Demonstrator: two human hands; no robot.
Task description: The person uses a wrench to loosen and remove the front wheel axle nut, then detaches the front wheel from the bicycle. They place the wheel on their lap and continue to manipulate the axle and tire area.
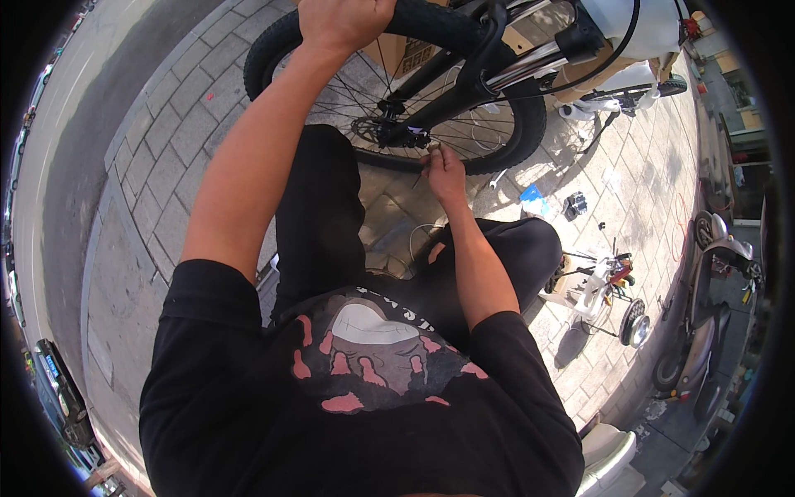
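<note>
My left hand (344, 23) grips the top of a bicycle's black front tyre (435, 25). My right hand (443, 170) has its fingers pinched on a thin dark tool (418, 178), probably a hex key, just below the brake caliper (416, 137) at the bottom of the black fork (455, 99). The brake rotor (364, 131) shows beside the hub, behind the spokes. The front wheel is upright between me and a cardboard box (393, 58). My legs in black trousers are bent near it, and the fingertips of my right hand are partly hidden.
A wrench (497, 178), blue packet (534, 199) and dark part (575, 205) lie on the pavers (613, 182). Right are a tool holder (592, 282), small wheel (633, 323), another bike (638, 95) and parked scooter (696, 331). A road (58, 166) runs along the left.
</note>
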